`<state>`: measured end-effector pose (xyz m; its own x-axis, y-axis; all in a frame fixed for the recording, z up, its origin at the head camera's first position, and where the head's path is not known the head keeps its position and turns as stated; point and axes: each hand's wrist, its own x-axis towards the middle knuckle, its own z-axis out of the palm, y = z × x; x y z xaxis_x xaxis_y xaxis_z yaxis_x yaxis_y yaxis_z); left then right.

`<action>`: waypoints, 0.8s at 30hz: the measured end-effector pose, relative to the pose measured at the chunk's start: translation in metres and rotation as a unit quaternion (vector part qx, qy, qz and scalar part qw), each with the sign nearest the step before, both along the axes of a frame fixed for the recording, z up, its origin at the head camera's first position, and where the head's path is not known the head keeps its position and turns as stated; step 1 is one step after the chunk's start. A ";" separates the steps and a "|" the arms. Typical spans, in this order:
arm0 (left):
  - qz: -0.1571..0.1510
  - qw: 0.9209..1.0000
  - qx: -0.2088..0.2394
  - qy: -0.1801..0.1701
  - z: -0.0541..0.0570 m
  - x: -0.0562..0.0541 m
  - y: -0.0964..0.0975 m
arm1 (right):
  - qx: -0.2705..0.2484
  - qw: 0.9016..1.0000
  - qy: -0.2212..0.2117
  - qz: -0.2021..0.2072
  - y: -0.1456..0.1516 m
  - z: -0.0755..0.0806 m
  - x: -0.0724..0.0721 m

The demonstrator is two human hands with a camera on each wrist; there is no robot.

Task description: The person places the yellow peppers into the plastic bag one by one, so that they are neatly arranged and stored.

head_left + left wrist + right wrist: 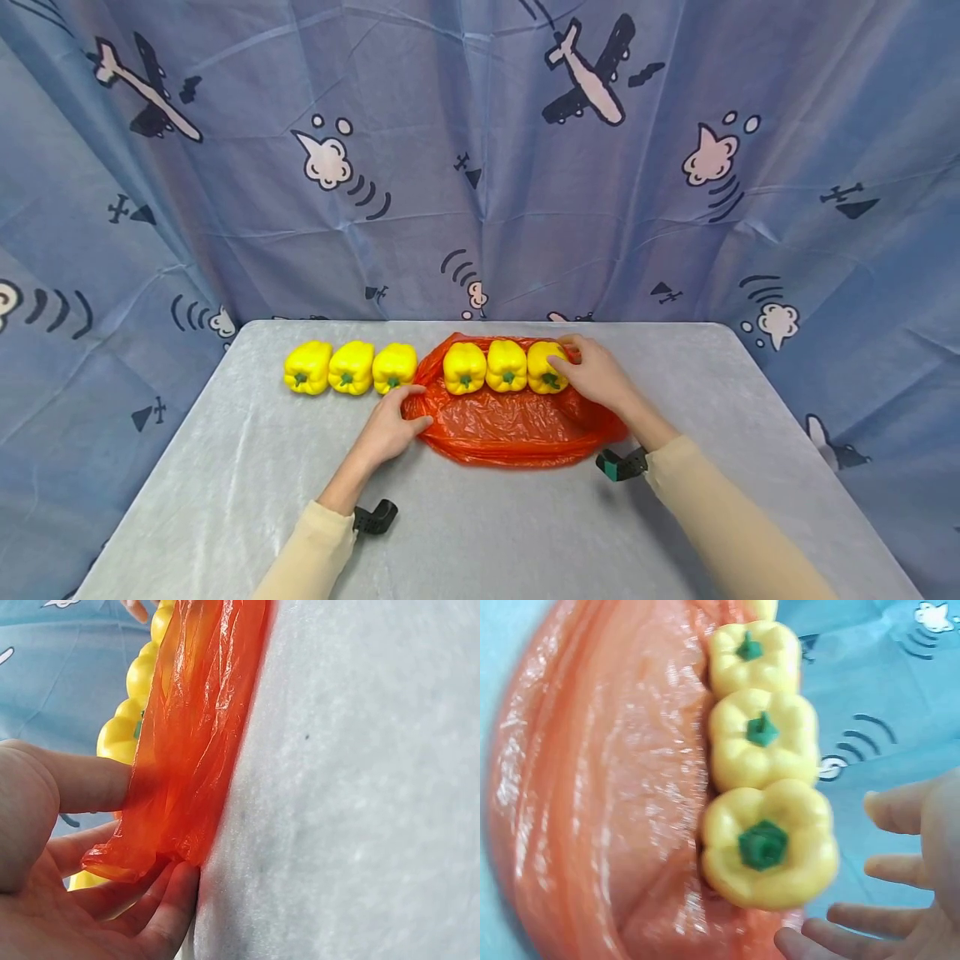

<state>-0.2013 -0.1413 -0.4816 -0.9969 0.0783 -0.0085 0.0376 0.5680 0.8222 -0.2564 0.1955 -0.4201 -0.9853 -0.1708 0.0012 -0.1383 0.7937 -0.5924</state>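
Note:
A red plastic bag (502,425) lies spread open on the table. Three yellow bell peppers stand in a row along its far side: a left one (463,363), a middle one (506,360) and a right one (810,847). My left hand (392,425) holds the bag's left edge, its thumb (90,782) on one side of the film and the fingers on the other. Close to the right pepper is my right hand (600,375), fingers spread; in the right wrist view a gap shows between this hand and the pepper.
Three more yellow bell peppers, among them an outermost one (307,367), stand in a row left of the bag. The grey-white table (480,533) ends at a blue curtain (420,208) printed with planes. A black wrist mount (375,517) hangs beneath the left forearm.

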 end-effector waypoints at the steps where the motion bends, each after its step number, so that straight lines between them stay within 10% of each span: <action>1: 0.000 1.000 0.000 -0.001 0.000 0.000 0.000 | -0.002 1.000 0.006 0.002 0.002 0.003 0.002; 12: -0.002 1.000 -0.001 0.002 0.000 -0.001 0.000 | -0.038 0.997 0.067 0.000 0.034 0.017 0.026; 24: -0.007 1.000 -0.007 0.020 -0.001 -0.001 0.000 | -0.054 0.995 0.080 0.003 0.063 -0.001 0.038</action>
<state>-0.2019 -0.1413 -0.4822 -0.9953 0.0921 0.0304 0.0783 0.5782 0.8121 -0.2185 0.2584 -0.4208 -0.9702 -0.1665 0.1758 -0.2413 0.7261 -0.6439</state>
